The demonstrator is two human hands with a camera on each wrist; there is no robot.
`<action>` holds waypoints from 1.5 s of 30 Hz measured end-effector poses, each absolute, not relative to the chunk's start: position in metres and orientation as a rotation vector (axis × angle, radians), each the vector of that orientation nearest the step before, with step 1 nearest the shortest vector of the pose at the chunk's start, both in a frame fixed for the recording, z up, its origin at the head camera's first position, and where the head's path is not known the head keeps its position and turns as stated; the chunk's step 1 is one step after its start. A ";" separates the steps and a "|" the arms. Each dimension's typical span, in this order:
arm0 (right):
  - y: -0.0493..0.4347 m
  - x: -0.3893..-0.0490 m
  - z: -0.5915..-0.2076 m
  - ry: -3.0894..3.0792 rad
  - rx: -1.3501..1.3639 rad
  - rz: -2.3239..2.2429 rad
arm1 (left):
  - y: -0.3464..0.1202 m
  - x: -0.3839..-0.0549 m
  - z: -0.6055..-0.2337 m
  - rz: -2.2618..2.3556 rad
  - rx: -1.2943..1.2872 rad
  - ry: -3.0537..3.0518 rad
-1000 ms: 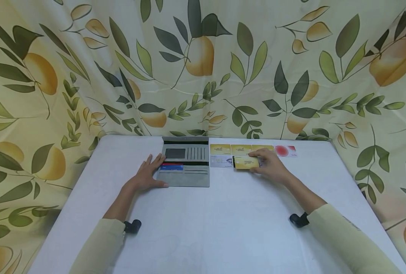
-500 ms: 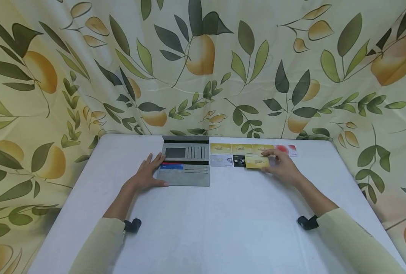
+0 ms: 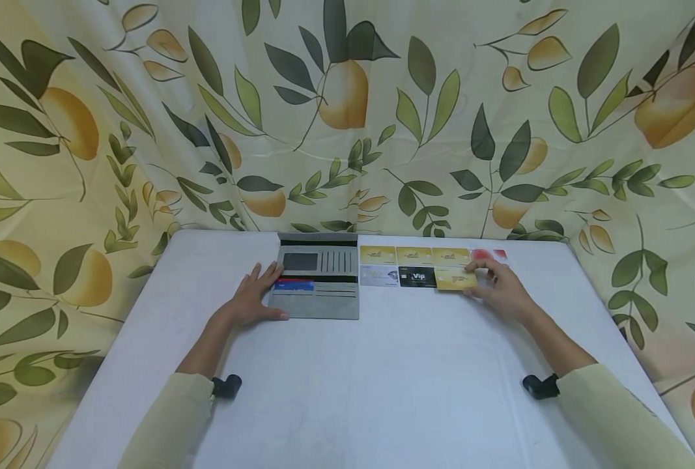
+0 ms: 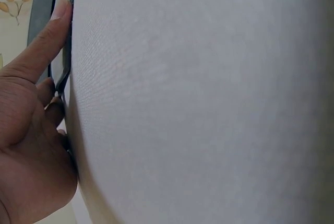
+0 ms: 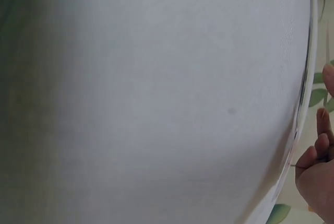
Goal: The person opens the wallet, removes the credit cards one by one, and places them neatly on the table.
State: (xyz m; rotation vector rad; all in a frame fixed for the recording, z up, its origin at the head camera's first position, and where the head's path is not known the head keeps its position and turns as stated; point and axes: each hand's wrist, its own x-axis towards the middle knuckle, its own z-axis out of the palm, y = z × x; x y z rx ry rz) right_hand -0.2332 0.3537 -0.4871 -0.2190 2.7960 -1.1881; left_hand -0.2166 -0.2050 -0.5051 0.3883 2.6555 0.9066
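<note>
Leafy, fruit-printed fabric (image 3: 355, 150) hangs across the upper half of the frame, behind a table (image 3: 376, 397) spread with white cloth. Near the table's far edge, just left of centre, a grey wallet (image 3: 324, 309) lies unfolded, its slots facing up; a blue card (image 3: 294, 286) sits in one of them. Fingers spread and fairly straight, the person's left hand (image 3: 252, 301) rests along the wallet's left side, thumb at its lower left corner, seemingly to keep it from sliding. Right of centre, the right hand (image 3: 504, 290) pinches a gold card (image 3: 455, 279) by its right edge between thumb and fingers, a hold that leaves most of its face uncovered. I cannot tell whether this card touches the cloth. It is just right of a black card (image 3: 417, 277) marked "Vip", which has a pale card (image 3: 378, 275) on its left. Above these runs a row of three more gold cards (image 3: 413, 255) and a red-and-white card (image 3: 484, 253), partly hidden by the right hand. Set edge to edge in tidy rows, the cards are probably laid so that each can be seen and picked up singly. Bare cloth, softly lit and faintly creased, fills the lower centre, between two pale sleeves (image 3: 168, 417) reaching in from the bottom corners.
</note>
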 end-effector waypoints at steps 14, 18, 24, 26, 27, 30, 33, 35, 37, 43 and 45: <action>0.380 -0.225 -0.490 2.849 -0.148 -1.215 | -0.206 -0.219 -0.508 0.896 0.368 2.657; 0.389 -0.223 -0.493 2.872 -0.127 -1.215 | -0.206 -0.219 -0.509 0.898 0.365 2.658; 0.402 -0.221 -0.498 2.892 -0.102 -1.218 | -0.206 -0.219 -0.511 0.887 0.354 2.659; 0.405 -0.221 -0.499 2.898 -0.095 -1.220 | -0.206 -0.219 -0.511 0.881 0.353 2.660; 0.406 -0.221 -0.499 2.899 -0.090 -1.219 | -0.206 -0.220 -0.511 0.878 0.353 2.660; 0.411 -0.222 -0.500 2.895 -0.064 -1.209 | -0.206 -0.220 -0.511 0.884 0.349 2.659; 0.416 -0.222 -0.500 2.884 -0.035 -1.212 | -0.206 -0.220 -0.510 0.883 0.350 2.659; 0.420 -0.222 -0.500 2.885 -0.027 -1.218 | -0.206 -0.220 -0.510 0.886 0.354 2.657; 0.424 -0.222 -0.501 2.888 -0.023 -1.229 | -0.206 -0.221 -0.511 0.876 0.351 2.656; 0.431 -0.221 -0.501 2.903 -0.053 -1.232 | -0.206 -0.220 -0.511 0.882 0.338 2.657; 0.431 -0.221 -0.501 2.900 -0.057 -1.232 | -0.206 -0.220 -0.511 0.878 0.333 2.658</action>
